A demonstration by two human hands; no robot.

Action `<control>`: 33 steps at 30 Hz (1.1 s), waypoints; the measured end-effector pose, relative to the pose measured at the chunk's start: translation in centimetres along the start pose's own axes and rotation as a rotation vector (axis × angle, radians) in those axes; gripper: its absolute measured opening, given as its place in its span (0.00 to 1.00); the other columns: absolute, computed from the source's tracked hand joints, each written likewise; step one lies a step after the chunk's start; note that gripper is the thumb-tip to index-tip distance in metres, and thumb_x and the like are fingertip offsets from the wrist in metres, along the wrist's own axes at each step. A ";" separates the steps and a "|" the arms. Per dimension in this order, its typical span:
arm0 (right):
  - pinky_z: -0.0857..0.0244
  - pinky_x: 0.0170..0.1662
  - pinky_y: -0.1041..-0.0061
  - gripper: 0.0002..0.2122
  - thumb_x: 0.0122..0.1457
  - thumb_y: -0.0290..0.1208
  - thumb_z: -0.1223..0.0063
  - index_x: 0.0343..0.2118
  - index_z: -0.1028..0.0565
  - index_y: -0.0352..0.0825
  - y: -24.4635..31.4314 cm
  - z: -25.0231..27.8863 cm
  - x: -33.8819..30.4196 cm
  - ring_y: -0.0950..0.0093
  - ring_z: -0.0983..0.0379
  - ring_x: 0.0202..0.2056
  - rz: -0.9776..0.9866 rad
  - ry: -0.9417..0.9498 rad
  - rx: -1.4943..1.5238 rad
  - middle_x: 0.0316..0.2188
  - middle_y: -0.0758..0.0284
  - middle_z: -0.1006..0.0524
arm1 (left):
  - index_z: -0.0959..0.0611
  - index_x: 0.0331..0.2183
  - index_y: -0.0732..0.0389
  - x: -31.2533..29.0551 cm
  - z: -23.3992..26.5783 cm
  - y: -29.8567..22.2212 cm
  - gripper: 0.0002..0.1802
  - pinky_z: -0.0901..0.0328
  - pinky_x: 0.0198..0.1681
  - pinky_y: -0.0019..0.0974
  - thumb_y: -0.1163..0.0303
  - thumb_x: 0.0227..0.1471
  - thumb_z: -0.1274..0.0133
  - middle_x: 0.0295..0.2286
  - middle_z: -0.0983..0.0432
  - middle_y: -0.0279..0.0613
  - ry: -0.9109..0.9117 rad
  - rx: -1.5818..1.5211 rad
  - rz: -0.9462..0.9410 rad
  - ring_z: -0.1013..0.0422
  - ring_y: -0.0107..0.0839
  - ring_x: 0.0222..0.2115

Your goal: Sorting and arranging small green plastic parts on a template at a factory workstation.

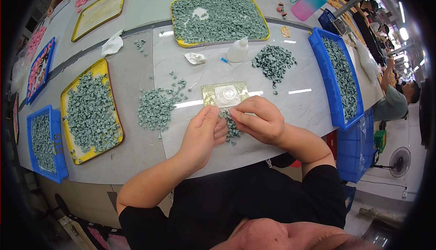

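Note:
My left hand (203, 131) is closed, thumb against curled fingers, just in front of a yellowish flat plate (208, 97) with a whitish round patch on it. Thumb and fingertips of my right hand (262, 119) are pinched together close beside it. Whatever either hand pinches is too small or hidden to make out. Between and below the fingers lies a small heap of green pieces (233, 132), partly covered by the hands. A loose pile of pale green pieces (155, 109) spreads to the left. Darker green pieces (273, 61) are heaped at the right, beyond my right hand.
A white squeeze bottle (238, 51) and crumpled tissue (195, 58) stand beyond the plate. Yellow-rimmed trays (177, 35) (119, 132) hold green pieces, as do blue bins (320, 77) (59, 159). A blue-pink water bottle (310, 4) is far right. Other people are around.

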State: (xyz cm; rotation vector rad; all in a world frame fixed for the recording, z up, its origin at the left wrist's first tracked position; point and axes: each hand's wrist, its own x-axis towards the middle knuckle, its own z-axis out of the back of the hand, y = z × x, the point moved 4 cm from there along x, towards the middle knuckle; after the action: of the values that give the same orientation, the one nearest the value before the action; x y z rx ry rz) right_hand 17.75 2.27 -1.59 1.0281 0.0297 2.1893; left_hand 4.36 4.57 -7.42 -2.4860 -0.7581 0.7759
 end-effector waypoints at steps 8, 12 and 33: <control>0.33 0.28 0.74 0.13 0.36 0.19 0.41 0.30 0.25 0.25 0.6 -0.4 0.2 0.68 0.29 0.27 0.100 0.044 -0.064 0.29 0.60 0.26 | 0.36 0.27 0.57 -0.2 -0.1 0.1 0.12 0.55 0.18 0.22 0.62 0.60 0.63 0.17 0.48 0.25 -0.015 0.015 -0.032 0.52 0.15 0.16; 0.33 0.27 0.74 0.13 0.35 0.20 0.42 0.29 0.25 0.24 0.8 -0.9 0.2 0.67 0.29 0.27 0.157 0.037 -0.115 0.29 0.59 0.27 | 0.36 0.27 0.57 -0.2 -0.1 0.2 0.12 0.55 0.18 0.22 0.61 0.60 0.63 0.17 0.48 0.25 -0.013 0.004 -0.041 0.52 0.15 0.16; 0.33 0.29 0.74 0.10 0.41 0.17 0.41 0.30 0.25 0.27 0.7 -1.0 1.1 0.67 0.29 0.28 -0.061 -0.004 0.098 0.29 0.61 0.26 | 0.34 0.26 0.62 -1.2 1.0 -1.4 0.15 0.44 0.22 0.27 0.62 0.60 0.62 0.17 0.39 0.31 -0.103 0.496 -0.295 0.43 0.19 0.19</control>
State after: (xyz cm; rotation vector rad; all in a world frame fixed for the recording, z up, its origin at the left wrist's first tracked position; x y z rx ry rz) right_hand 16.16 2.63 -1.34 1.0717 0.1654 2.1479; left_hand 2.41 5.13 -7.00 -1.8581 -0.8269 0.8629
